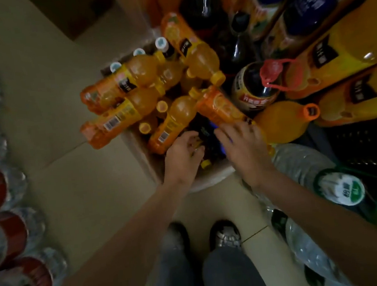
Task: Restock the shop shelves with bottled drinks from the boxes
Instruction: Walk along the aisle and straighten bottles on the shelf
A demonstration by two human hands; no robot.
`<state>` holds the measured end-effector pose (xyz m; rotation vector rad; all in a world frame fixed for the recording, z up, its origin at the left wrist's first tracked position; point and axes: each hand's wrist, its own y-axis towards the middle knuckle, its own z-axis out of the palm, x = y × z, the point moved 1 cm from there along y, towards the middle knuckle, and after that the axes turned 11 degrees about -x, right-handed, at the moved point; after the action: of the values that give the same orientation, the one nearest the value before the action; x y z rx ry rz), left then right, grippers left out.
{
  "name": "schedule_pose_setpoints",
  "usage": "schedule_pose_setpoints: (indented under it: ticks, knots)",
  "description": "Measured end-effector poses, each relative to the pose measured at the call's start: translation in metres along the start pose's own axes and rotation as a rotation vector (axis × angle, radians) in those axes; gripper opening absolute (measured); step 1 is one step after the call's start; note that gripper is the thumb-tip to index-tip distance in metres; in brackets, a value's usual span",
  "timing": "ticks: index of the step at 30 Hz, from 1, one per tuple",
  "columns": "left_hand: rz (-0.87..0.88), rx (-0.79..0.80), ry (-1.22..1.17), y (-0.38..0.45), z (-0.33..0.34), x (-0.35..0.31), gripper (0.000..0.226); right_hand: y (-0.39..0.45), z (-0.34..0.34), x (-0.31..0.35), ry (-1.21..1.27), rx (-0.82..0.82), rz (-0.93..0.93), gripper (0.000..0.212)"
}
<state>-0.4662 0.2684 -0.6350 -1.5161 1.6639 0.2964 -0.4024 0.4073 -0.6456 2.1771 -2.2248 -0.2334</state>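
While both bare arms reach down, the hands meet over a brown cardboard box (211,178) of small orange juice bottles (117,85).

Left hand (181,154) curls its fingers into the box, seemingly around a yellow-capped bottle (205,163), though blur hides the grip. Right hand (243,145) grasps an orange-labelled juice bottle (219,107) lying tilted across the box's right edge, beside large orange jugs (282,121).

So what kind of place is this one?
Probably a shop aisle or stockroom: an open box of orange drink bottles on the tiled floor, big juice bottles stacked right, red-labelled water bottles left.
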Motion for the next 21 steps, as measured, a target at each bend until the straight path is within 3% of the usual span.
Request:
schedule_pose_setpoints:
  ticks: [2,4,8,10,13,16,19,21]
  knots:
    - [-0.042,-0.037,-0.053,0.002,-0.003,-0.004,0.037,0.006,-0.009,-0.006,0.088,0.042,0.273,0.063]
    - [-0.034,-0.042,-0.037,0.005,-0.009,-0.007,0.036,0.016,-0.009,-0.010,0.166,0.189,0.447,0.079]
    - [-0.089,-0.097,-0.018,0.010,-0.032,-0.007,0.030,0.031,-0.006,-0.012,0.206,0.309,0.550,0.071]
    - [-0.139,-0.186,-0.071,0.010,-0.047,-0.004,0.025,0.028,-0.018,-0.007,0.197,0.289,0.490,0.067]
    - [-0.105,-0.247,0.007,0.008,-0.067,0.009,0.024,0.029,-0.037,0.019,0.148,0.352,0.203,0.058]
    - [-0.116,-0.098,0.097,0.001,-0.067,0.024,0.029,0.035,-0.021,0.067,0.066,0.381,-0.039,0.044]
    - [-0.186,0.036,0.169,-0.002,-0.058,0.036,0.035,0.052,-0.010,0.077,0.080,0.399,-0.060,0.035]
    - [-0.191,0.075,0.193,0.000,-0.056,0.040,0.036,0.055,-0.010,0.065,0.121,0.277,-0.080,0.029]
